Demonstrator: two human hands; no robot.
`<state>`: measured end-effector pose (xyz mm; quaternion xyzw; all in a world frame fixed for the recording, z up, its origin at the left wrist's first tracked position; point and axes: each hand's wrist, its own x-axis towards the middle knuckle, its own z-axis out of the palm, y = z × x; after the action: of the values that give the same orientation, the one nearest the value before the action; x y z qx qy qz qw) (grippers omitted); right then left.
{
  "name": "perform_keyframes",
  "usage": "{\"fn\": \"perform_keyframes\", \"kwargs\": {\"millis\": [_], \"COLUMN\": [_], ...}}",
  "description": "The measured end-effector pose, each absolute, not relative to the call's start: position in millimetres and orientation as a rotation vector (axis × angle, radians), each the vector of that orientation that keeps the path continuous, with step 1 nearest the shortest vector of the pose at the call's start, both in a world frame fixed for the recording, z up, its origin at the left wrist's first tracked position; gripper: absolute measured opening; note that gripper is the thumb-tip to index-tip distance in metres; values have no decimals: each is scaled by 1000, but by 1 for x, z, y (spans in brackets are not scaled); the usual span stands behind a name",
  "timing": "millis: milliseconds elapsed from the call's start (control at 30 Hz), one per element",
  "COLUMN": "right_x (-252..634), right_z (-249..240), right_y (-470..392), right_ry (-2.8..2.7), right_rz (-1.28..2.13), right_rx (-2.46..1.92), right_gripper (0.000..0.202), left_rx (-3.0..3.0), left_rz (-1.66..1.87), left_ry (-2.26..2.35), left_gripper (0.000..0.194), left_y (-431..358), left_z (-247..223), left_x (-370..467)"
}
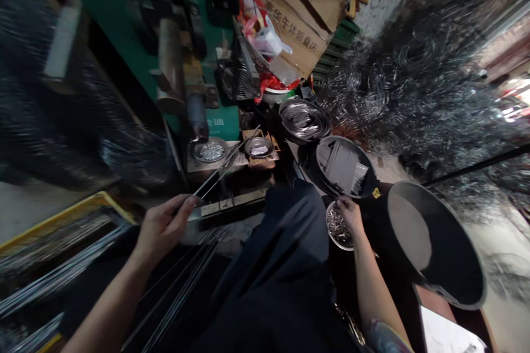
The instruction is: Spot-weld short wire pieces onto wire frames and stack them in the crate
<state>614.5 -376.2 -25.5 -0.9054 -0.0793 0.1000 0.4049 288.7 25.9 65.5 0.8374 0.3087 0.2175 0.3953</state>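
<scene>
My left hand (pixel 168 223) is closed in a pinch on a bent metal wire (pixel 226 162), whose two thin strands slant up to the right toward the machine. At the rim of a small bowl (pixel 340 227) full of small metal pieces is my right hand (pixel 351 214), its fingers bent down into the bowl. What those fingertips hold, if anything, is hidden. In front of the left hand stands a green press-like machine (pixel 223 121) with a metal cylinder (pixel 170 66). A dish of shiny small parts (pixel 210 150) and a second dish (pixel 259 147) sit below it.
To the right are a pan of flat metal strips (pixel 342 168), a pan of coiled metal (pixel 305 120) and a large black pan (pixel 434 242). A yellow crate (pixel 103 201) of rods stands left. Tangled wire heaps (pixel 434 88) and a cardboard box (pixel 290 16) lie beyond.
</scene>
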Motion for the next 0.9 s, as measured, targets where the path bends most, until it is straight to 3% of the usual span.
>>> {"fn": "perform_keyframes", "kwargs": {"millis": [167,367,567,900], "right_x": [586,499,465,447], "right_z": [22,33,17,44], "right_y": [-216,-63,-16,8], "right_ry": [-586,-547,-297,-438], "right_rz": [332,871,989,867], "right_rx": [-1826,-1386,-1320,-1207], "right_gripper": [39,40,42,36], "left_rx": [2212,2328,2345,1994], "left_rz": [627,654,634,753], "left_ry": [734,727,744,782], "left_gripper": [38,35,34,36], "left_y": [26,37,53,54], "left_z": [68,63,52,54], "left_x": [288,284,276,266]}}
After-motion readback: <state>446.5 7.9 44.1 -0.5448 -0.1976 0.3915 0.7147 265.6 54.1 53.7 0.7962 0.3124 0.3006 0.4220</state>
